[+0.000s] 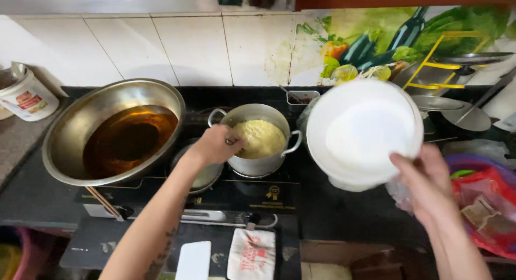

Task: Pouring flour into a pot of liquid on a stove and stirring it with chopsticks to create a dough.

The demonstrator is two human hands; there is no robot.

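My left hand reaches over the steel pot and grips a small utensil handle at the pot's near rim. The pot holds a yellow grainy mash and stands on a black cooktop. My right hand holds a white plastic bowl by its lower rim, tilted toward me, to the right of the pot. The bowl looks empty inside.
A large steel wok with dark oil sits at the left, with chopsticks under its edge. A white tub stands far left. A red bag, metal lids and a yellow rack crowd the right. A cloth lies at the front.
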